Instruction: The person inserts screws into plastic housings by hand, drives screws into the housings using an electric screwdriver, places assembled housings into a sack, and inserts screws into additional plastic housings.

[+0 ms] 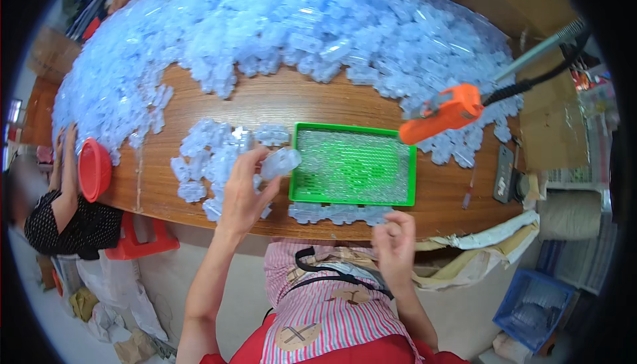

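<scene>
My left hand (241,199) pinches a translucent pale-blue plastic piece (281,163) at the left side of a green tray (353,203). Many small silvery pieces (318,155) lie in the tray, most thinly over its middle. My right hand (395,243) is closed at the table's front edge, thumb against curled fingers; what it holds, if anything, is too small to make out. Just beyond it, a row of the same plastic pieces (335,214) lines the tray's near side. A loose cluster of them (207,148) lies left of the tray, partly behind my left hand.
A large heap of pale-blue plastic pieces (265,19) covers the table's far side. An orange device (443,113) on a black cord hangs over the tray's right corner. A phone-like dark object (503,175) lies far right. Another person's hands (65,152) are near a red basin (94,170).
</scene>
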### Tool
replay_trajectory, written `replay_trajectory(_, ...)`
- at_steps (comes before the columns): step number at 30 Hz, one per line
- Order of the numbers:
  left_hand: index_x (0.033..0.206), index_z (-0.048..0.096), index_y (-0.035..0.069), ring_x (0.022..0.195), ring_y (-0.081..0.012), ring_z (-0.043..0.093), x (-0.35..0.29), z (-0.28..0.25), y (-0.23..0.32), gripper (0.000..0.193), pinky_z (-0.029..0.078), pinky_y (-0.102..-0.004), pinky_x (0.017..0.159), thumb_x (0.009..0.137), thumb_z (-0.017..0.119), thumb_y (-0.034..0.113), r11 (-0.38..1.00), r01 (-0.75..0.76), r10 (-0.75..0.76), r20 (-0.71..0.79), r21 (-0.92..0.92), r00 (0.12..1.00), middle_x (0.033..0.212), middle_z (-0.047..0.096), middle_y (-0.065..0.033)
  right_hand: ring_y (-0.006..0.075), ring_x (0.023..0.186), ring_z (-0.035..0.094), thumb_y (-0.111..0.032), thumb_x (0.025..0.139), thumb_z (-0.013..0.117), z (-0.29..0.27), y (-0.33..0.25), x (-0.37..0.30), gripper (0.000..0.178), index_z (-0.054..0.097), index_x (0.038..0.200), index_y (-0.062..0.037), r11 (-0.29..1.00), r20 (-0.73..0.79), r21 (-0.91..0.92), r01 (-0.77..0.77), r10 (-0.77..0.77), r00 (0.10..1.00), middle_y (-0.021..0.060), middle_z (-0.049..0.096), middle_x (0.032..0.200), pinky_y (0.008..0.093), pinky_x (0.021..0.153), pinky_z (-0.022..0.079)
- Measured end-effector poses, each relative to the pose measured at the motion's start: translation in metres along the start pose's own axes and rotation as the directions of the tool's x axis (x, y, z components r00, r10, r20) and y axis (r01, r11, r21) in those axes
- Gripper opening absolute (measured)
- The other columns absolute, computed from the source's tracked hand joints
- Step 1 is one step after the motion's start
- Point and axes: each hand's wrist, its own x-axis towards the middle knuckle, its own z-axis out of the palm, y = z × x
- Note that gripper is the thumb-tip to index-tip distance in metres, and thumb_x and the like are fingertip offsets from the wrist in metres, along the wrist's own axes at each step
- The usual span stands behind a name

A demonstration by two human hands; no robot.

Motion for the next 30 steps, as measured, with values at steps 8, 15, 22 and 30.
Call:
replay_trajectory(8,0.122,0.049,0.002,0.089,-0.0245,0.062,-0.028,0.027,0.074,0.06,0.053,-0.0336,0.076,0.07,0.078,0.007,0.934,0.042,0.147,0.489,-0.354,0.86,0.106,0.06,-0.0146,0.0118,0.087,0.059,-0.005,0.089,0.062,0.013,0.007,-0.007,0.051,0.035,0.131,-0.0004,0.988,0.216,0.137,-0.066,0.035,0.976,0.011,0.055,0.112,0.0232,0.068,0.05)
replay_trajectory(15,0.13,0.041,0.003,0.114,-0.0372,0.044,-0.047,0.042,0.069,0.079,0.039,-0.0437,0.096,0.065,0.084,0.016,0.984,-0.044,-0.004,0.273,0.17,0.962,0.124,0.043,-0.0199,0.0108,0.07,0.055,-0.004,0.093,0.052,-0.05,0.028,0.001,0.04,0.032,0.127,0.0003,0.982,-0.256,0.189,-0.024,0.073,0.964,0.0101,0.055,0.098,0.0227,0.059,0.05)
replay_trajectory(22,0.139,0.032,0.005,0.115,-0.0395,0.044,-0.056,0.04,0.051,0.094,0.039,-0.0453,0.096,0.061,0.084,0.011,0.932,0.079,-0.162,0.212,0.353,0.964,0.127,0.04,-0.0219,0.0116,0.071,0.057,-0.008,0.095,0.053,-0.069,0.043,0.023,0.039,0.029,0.123,0.0016,1.0,-0.28,0.022,0.023,-0.016,0.96,0.0134,0.053,0.105,0.0233,0.059,0.052)
replay_trajectory(30,0.139,0.031,0.003,0.116,-0.0388,0.046,-0.051,0.043,0.04,0.096,0.043,-0.0431,0.094,0.06,0.084,0.01,0.967,0.162,-0.216,0.302,0.196,0.929,0.127,0.043,-0.0212,0.0116,0.069,0.057,-0.016,0.09,0.064,-0.072,0.043,0.025,0.045,0.043,0.126,0.0024,0.956,-0.324,-0.269,-0.119,0.027,0.946,0.0122,0.046,0.109,0.0239,0.059,0.051)
